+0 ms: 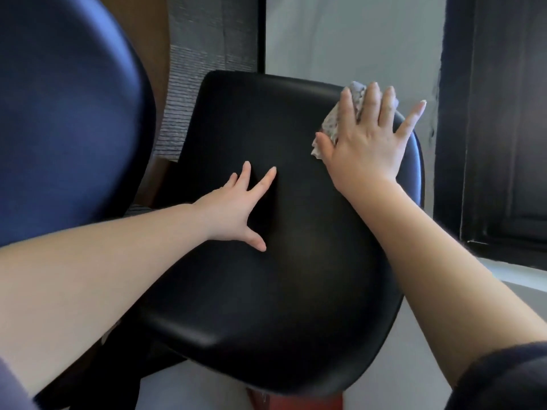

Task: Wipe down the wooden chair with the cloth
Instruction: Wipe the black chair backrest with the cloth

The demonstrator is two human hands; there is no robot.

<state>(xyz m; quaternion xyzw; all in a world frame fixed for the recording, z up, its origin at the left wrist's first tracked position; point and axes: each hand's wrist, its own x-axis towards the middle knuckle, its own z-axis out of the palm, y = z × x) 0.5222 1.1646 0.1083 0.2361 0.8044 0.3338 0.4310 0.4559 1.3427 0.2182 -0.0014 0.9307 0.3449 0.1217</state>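
Blue chair back [68, 113] fills upper left. L hand [233, 208], frame centre, lies flat on black chair [281, 276], fingers spread, holding nothing. Chair's long axis runs bottom centre to top centre. R hand [367, 143], upper right, fingers straight, presses crumpled cloth [333, 125] onto chair's upper-right edge; cloth lies diagonally, lower left to upper right.

Backed by a pale wall [355, 39], flanked right by a dark panelled frame [497, 113] above a light ledge [518, 273], left by a blue chair back [68, 113] before a grey ribbed panel [207, 39] and brown board [157, 31].
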